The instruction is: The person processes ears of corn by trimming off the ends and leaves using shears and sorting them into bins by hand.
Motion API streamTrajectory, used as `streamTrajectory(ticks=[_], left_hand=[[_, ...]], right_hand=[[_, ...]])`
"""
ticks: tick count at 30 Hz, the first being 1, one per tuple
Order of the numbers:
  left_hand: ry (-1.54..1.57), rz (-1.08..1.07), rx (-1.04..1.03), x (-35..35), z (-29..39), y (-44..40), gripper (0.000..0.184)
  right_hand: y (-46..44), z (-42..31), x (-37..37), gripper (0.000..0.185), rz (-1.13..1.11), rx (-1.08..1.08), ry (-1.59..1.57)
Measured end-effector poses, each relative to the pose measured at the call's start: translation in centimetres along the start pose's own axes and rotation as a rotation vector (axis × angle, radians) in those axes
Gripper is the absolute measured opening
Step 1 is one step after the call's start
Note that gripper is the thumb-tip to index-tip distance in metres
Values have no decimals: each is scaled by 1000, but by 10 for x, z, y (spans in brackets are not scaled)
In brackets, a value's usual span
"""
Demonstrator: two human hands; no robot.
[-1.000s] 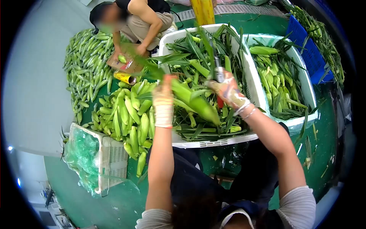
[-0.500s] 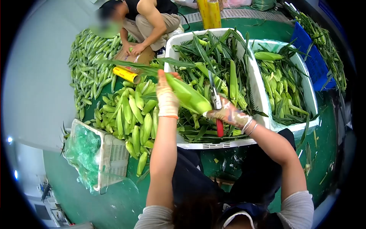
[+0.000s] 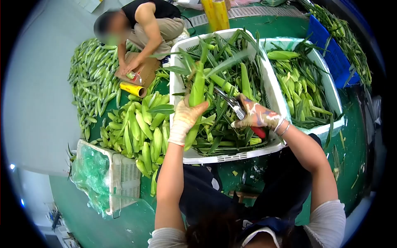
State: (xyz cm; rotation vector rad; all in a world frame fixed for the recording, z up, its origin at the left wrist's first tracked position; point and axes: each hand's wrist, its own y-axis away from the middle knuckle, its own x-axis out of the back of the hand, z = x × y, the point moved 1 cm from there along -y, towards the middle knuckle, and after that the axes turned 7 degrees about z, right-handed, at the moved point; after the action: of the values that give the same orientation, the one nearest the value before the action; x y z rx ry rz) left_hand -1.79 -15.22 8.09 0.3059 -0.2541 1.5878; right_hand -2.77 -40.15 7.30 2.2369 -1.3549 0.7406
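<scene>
Head view: I see the left hand (image 3: pixel 187 117) with its fingers curled round the green corn (image 3: pixel 198 89) over the white tub (image 3: pixel 271 82), the right hand (image 3: pixel 259 115) gripping cutters (image 3: pixel 237 109) at the corn's three o'clock, and I'd keep the sharp tip (image 3: pixel 218 90) off those left fingers.

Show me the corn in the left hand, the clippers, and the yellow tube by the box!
Corn (image 3: pixel 198 88): head view, on its green husk.
Clippers (image 3: pixel 235 107): head view, on the metal part.
Yellow tube (image 3: pixel 131 88): head view, on its yellow side.
</scene>
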Motion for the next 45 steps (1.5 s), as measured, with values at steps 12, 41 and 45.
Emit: streamTrajectory(ticks=[12,41,45], left_hand=[[-261,-327,-32,18,-1,7,52],[-611,1181,331,324,-176,-112,74],[-786,788,82,274,-151,-148,63]], right_hand=[[1,18,-1,21,-291,-247,-809],[99,394,132,28,163,-914,629],[92,371,97,33,12,-765,928]])
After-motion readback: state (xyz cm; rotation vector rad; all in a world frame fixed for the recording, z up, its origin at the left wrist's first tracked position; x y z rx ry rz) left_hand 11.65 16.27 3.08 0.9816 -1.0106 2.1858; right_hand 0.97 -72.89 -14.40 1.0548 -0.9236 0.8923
